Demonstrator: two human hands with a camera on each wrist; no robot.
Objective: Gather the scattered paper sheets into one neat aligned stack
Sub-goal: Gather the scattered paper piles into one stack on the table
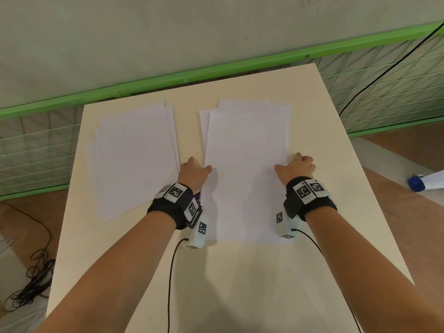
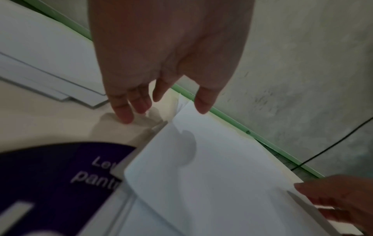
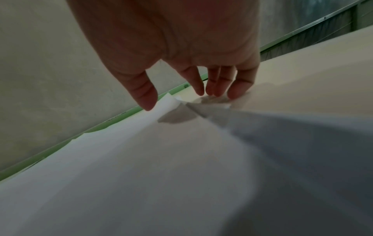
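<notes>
Two loose piles of white sheets lie on the cream table (image 1: 240, 272). The left pile (image 1: 134, 159) is fanned out and untouched. The right pile (image 1: 245, 164) sits between my hands, its sheets offset at the far end. My left hand (image 1: 195, 170) is at this pile's left edge, fingers (image 2: 123, 111) down on the table and thumb over the paper (image 2: 201, 167). At the pile's right edge my right hand (image 1: 296, 165) has its fingertips (image 3: 234, 94) on the table, the thumb hovering above the sheets (image 3: 141, 159). Neither hand pinches paper.
A purple printed card (image 2: 60, 175) lies under my left wrist, partly covered by the right pile. A green-framed wire fence (image 1: 216, 70) runs behind and beside the table. Black cables (image 1: 36, 280) lie on the floor at left; a blue-capped white object (image 1: 416, 183) lies at right.
</notes>
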